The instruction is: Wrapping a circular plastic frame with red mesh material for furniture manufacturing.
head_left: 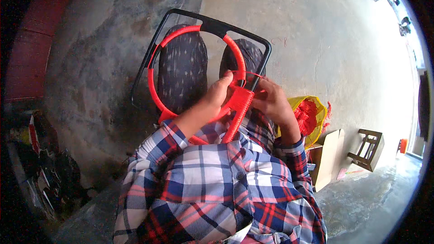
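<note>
A black metal frame (167, 18) with rounded corners rests across my lap and knees. Inside it sits a ring (153, 83) wound mostly with red cord, one stretch at its top showing black. My left hand (218, 91) is closed around the ring's right part, thumb up against the winding. On the frame's right bar, my right hand (275, 104) pinches a thin red cord (253, 73), which loops over the bar between the two hands. A thick red-wrapped joint (240, 99) lies between my hands. Some right fingertips are hidden behind the bar.
To my right stands a yellow bag (322, 119) with bundled red cord (306, 116) inside. Beside it are an opened cardboard box (329, 160) and a small wooden stool (367, 149). Dark clutter (49, 167) lies at the left, on a concrete floor (312, 27).
</note>
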The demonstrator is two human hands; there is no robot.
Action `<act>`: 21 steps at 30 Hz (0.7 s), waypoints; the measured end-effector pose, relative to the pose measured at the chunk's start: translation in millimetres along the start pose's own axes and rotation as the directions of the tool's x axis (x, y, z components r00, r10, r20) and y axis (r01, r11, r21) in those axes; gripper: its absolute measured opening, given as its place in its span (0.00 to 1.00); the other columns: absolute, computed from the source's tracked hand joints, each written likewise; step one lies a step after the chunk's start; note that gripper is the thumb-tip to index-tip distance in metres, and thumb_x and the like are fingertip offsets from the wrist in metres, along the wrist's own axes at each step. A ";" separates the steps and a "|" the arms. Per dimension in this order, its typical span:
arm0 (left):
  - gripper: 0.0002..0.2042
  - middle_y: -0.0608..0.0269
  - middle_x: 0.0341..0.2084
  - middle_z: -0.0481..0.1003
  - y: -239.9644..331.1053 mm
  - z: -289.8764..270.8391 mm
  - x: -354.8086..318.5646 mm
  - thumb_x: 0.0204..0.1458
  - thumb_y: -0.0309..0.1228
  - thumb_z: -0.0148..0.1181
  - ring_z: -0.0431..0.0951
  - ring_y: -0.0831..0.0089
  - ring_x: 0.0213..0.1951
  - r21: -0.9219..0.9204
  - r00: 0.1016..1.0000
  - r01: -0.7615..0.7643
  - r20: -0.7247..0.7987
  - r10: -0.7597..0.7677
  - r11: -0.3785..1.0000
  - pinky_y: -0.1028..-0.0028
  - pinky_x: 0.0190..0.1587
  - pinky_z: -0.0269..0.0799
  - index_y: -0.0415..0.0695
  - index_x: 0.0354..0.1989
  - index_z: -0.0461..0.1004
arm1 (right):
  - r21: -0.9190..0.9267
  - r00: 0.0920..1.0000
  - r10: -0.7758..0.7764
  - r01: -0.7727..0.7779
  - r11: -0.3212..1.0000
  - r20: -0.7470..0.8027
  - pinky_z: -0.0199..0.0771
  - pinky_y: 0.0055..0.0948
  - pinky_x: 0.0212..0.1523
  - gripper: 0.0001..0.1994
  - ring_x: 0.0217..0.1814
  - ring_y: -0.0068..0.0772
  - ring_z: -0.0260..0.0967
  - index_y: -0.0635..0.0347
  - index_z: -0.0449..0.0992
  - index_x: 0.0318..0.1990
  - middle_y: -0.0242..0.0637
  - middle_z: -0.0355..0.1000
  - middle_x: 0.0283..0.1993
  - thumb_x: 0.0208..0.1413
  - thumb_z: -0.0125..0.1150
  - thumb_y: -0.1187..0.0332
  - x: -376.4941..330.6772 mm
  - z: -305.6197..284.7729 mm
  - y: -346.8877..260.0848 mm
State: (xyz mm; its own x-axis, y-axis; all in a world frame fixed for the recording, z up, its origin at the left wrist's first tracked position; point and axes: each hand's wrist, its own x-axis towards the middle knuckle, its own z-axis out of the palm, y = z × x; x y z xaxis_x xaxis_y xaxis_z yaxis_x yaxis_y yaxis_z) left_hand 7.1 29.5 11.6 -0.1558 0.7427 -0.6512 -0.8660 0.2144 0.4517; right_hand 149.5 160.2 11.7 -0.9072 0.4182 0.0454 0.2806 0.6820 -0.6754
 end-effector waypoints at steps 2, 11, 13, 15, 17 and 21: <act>0.16 0.62 0.33 0.77 2.5 -6.6 0.5 0.61 0.45 0.40 0.77 0.76 0.27 0.061 0.996 -0.052 0.080 0.047 0.997 0.75 0.25 0.71 0.49 0.45 0.71 | 0.786 0.975 0.177 -0.211 0.581 0.130 0.72 0.31 0.43 0.20 0.45 0.36 0.71 0.62 0.72 0.49 0.42 0.72 0.43 0.44 0.59 0.80 0.2 -4.9 -12.6; 0.07 0.52 0.33 0.70 -2.5 -2.9 -7.7 0.58 0.25 0.45 0.73 0.56 0.38 0.798 0.398 -0.603 0.310 0.864 -0.009 0.66 0.41 0.69 0.40 0.40 0.69 | 0.057 0.949 -0.060 0.082 0.995 -0.308 0.76 0.36 0.37 0.19 0.40 0.46 0.73 0.53 0.75 0.45 0.43 0.70 0.48 0.42 0.66 0.71 20.2 6.0 -41.3; 0.06 0.52 0.33 0.71 -1.5 3.9 -18.2 0.59 0.26 0.45 0.73 0.57 0.36 0.746 0.348 -0.649 0.467 0.813 -0.150 0.68 0.40 0.68 0.40 0.39 0.69 | 0.128 0.967 -0.142 0.171 0.977 -0.211 0.75 0.35 0.38 0.21 0.41 0.45 0.73 0.53 0.74 0.46 0.41 0.69 0.51 0.40 0.68 0.71 26.1 13.5 -37.7; 0.06 0.53 0.33 0.71 -1.8 5.8 -19.1 0.59 0.27 0.44 0.73 0.58 0.35 0.666 0.297 -0.729 0.519 0.802 -0.160 0.69 0.40 0.68 0.40 0.38 0.69 | 0.166 0.958 -0.215 0.247 0.955 -0.190 0.75 0.33 0.39 0.21 0.41 0.44 0.73 0.52 0.74 0.45 0.41 0.69 0.50 0.39 0.68 0.71 26.1 13.9 -28.5; 0.11 0.74 0.22 0.62 -3.2 4.6 -20.4 0.62 0.36 0.41 0.61 0.86 0.25 0.559 0.562 -0.730 0.164 0.811 0.393 0.84 0.28 0.58 0.44 0.36 0.68 | 0.204 0.895 -0.315 0.388 0.899 -0.315 0.73 0.29 0.40 0.23 0.39 0.35 0.73 0.54 0.71 0.48 0.36 0.69 0.48 0.39 0.68 0.73 21.9 6.6 -21.1; 0.06 0.75 0.19 0.62 5.0 -10.1 -8.2 0.58 0.33 0.46 0.56 0.87 0.19 0.249 0.807 -0.560 -0.052 0.588 0.790 0.86 0.24 0.53 0.47 0.32 0.67 | 0.941 0.901 0.357 0.134 0.310 -0.246 0.67 0.26 0.47 0.23 0.44 0.25 0.65 0.57 0.64 0.55 0.34 0.67 0.45 0.49 0.57 0.76 -14.4 -13.4 -2.5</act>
State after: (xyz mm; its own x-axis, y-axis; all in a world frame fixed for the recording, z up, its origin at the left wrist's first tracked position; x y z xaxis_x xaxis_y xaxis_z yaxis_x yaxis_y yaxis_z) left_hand -0.8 18.1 13.0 -0.6595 0.6928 -0.2917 -0.4789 -0.0881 0.8735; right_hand 166.1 160.5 22.6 -0.6403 0.7679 -0.0190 -0.3294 -0.2969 -0.8963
